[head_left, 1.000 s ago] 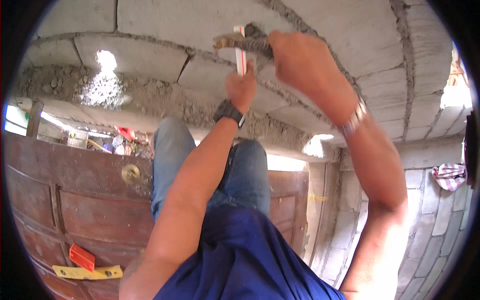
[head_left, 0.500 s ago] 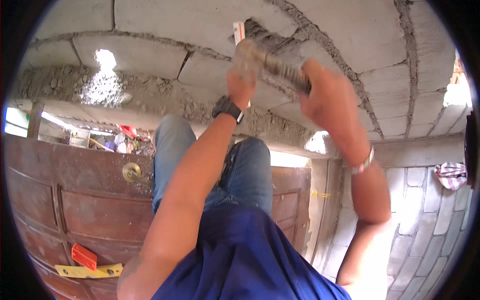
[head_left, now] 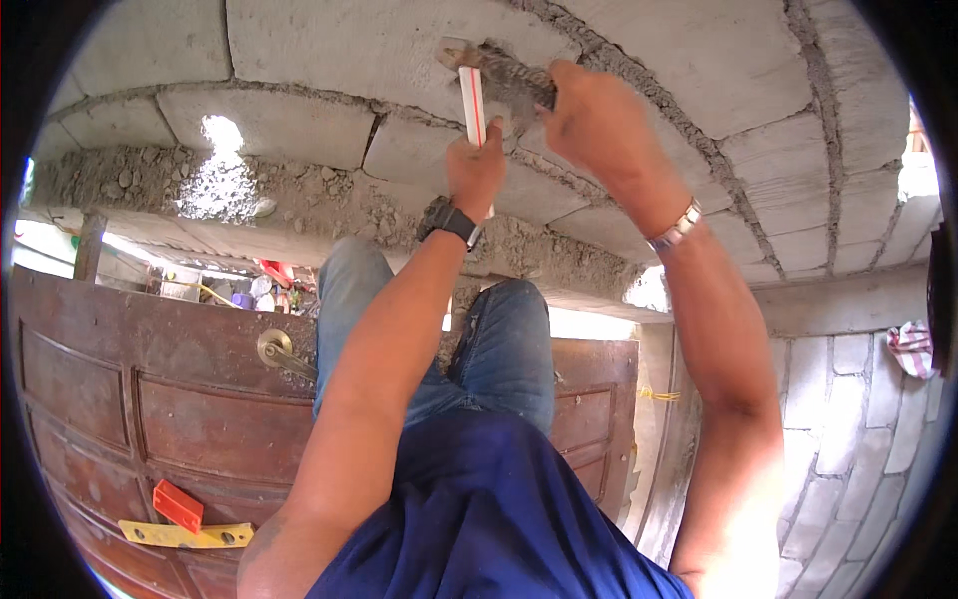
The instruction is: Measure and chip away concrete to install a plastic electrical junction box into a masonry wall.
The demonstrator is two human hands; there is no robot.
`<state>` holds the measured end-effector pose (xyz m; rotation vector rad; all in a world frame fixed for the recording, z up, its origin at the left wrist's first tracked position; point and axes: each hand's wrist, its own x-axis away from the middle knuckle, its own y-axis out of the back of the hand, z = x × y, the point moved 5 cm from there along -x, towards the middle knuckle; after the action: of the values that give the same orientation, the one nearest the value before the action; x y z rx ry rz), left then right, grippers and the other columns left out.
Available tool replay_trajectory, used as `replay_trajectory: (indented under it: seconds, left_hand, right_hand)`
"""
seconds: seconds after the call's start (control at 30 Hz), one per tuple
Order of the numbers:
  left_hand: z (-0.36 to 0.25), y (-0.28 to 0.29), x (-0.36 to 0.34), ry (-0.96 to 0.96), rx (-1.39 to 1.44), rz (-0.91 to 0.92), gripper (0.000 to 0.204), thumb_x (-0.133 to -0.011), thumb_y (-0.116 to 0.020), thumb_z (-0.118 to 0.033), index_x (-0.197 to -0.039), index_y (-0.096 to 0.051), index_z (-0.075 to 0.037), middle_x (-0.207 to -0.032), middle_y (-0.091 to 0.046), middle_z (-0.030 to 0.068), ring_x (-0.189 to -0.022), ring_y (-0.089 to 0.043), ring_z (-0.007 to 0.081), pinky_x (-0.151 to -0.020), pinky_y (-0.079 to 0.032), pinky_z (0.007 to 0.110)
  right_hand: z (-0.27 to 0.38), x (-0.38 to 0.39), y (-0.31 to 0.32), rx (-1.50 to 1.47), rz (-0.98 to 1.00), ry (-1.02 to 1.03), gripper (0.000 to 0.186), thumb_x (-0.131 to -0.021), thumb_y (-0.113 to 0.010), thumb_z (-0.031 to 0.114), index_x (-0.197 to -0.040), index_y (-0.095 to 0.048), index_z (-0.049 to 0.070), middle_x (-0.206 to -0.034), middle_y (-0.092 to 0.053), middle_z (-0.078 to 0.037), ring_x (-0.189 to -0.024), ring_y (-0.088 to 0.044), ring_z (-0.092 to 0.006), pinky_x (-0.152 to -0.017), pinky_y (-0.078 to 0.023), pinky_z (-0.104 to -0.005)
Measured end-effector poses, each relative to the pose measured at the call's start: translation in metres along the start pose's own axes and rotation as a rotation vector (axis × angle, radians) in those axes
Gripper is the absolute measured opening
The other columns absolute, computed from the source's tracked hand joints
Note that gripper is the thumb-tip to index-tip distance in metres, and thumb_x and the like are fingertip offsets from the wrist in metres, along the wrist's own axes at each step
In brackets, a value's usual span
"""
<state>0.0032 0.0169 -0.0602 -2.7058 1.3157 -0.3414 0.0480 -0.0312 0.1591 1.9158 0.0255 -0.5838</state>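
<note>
My left hand (head_left: 476, 170), with a dark watch at its wrist, is closed round a slim white strip with a red line along it (head_left: 472, 105). I cannot tell what kind of tool the strip is. Its upper end points at the grey block wall (head_left: 299, 45), by a rough hollow in the mortar. My right hand (head_left: 604, 125) grips the dark handle of a hammer (head_left: 514, 80). The hammer's head lies just beyond the strip's upper end, blurred; whether they touch I cannot tell.
Below the wall runs a rough ledge of crumbled mortar (head_left: 329, 195). A brown panelled door (head_left: 220, 419) with a brass handle (head_left: 276, 349) lies under my legs. On it rest a yellow level (head_left: 187, 534) and an orange-red piece (head_left: 178, 505). A checked cloth (head_left: 910, 349) hangs at the right.
The hammer has moved up and left, from over my left hand to beyond the strip's upper end. My right hand has moved the same way. The strip now shows more fully.
</note>
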Motion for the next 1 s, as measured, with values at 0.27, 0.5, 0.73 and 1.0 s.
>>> replay_trajectory:
  seconds: [0.27, 0.5, 0.73, 1.0]
  left_hand:
    - [0.109, 0.029, -0.076, -0.421, 0.017, -0.913, 0.049, -0.09, -0.059, -0.04, -0.072, -0.063, 0.004, -0.057, -0.059, 0.0132, -0.056, -0.057, 0.0211, -0.055, -0.043, 0.039]
    - [0.036, -0.039, -0.012, -0.087, 1.057, -0.084, 0.044, -0.09, -0.06, -0.032, -0.064, -0.058, 0.003, -0.053, -0.056, 0.0133, -0.049, -0.052, 0.0164, -0.048, -0.039, 0.037]
    - [0.01, -0.007, -0.01, -0.217, -0.234, -0.096, 0.037, -0.09, -0.059, -0.028, -0.069, -0.06, 0.002, -0.061, -0.062, 0.0145, -0.056, -0.06, 0.0262, -0.052, -0.043, 0.037]
    - [0.006, 0.018, -0.015, -0.146, -0.18, -0.034, 0.046, -0.092, -0.058, -0.035, -0.063, -0.058, 0.002, -0.052, -0.054, 0.0102, -0.048, -0.049, 0.0203, -0.048, -0.038, 0.037]
  right_hand:
    - [0.124, -0.033, 0.04, -0.378, -0.117, 0.186, 0.021, -0.071, -0.067, 0.008, -0.088, -0.056, 0.004, -0.071, -0.061, -0.017, -0.069, -0.06, -0.0374, -0.057, -0.047, -0.0441]
    - [0.013, 0.034, 0.011, -0.048, 0.133, -0.152, 0.018, -0.073, -0.069, 0.011, -0.08, -0.053, 0.007, -0.063, -0.056, -0.01, -0.054, -0.056, -0.0303, -0.049, -0.043, -0.0408]
    - [0.014, 0.018, 0.004, -0.259, -0.124, 0.106, 0.012, -0.073, -0.063, 0.008, -0.079, -0.053, 0.011, -0.063, -0.057, -0.01, -0.058, -0.059, -0.0303, -0.049, -0.044, -0.0407]
    - [0.065, 0.007, 0.027, -0.392, -0.103, 0.109, 0.009, -0.073, -0.06, 0.007, -0.077, -0.053, 0.011, -0.067, -0.059, -0.013, -0.061, -0.06, -0.0301, -0.05, -0.045, -0.0402]
